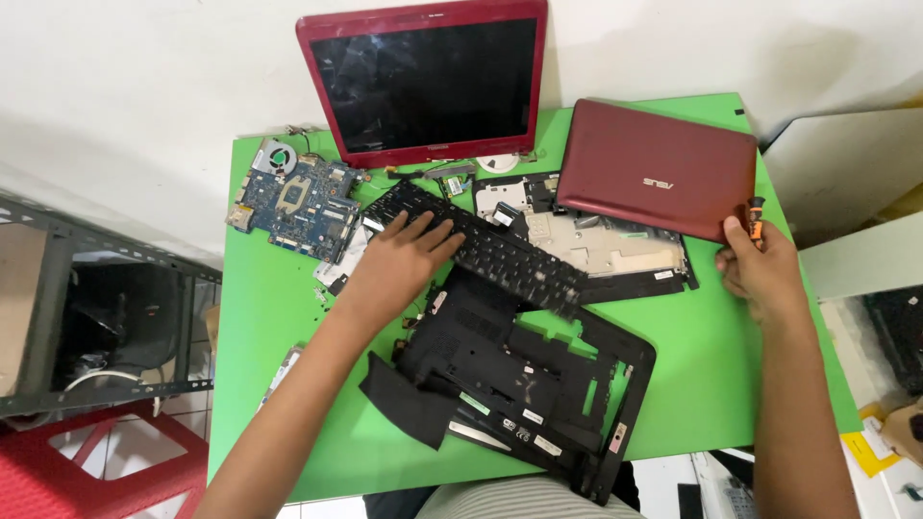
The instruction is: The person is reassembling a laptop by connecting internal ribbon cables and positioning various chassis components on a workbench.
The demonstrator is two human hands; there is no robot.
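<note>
Two hands work over the green tabletop [711, 384] in the head view. The left hand [404, 264], fingers spread flat and released, rests on a loose black laptop keyboard [500, 250] at centre, steadying it. The right hand [760, 269], centre right, clenches a small orange-handled screwdriver [756, 219] beside a closed dark-red laptop [654, 168].

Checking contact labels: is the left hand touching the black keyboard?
Touching. The head view shows the left hand lying palm down on the near end of the black keyboard, fingers spread over the keys with no gap visible.
</note>
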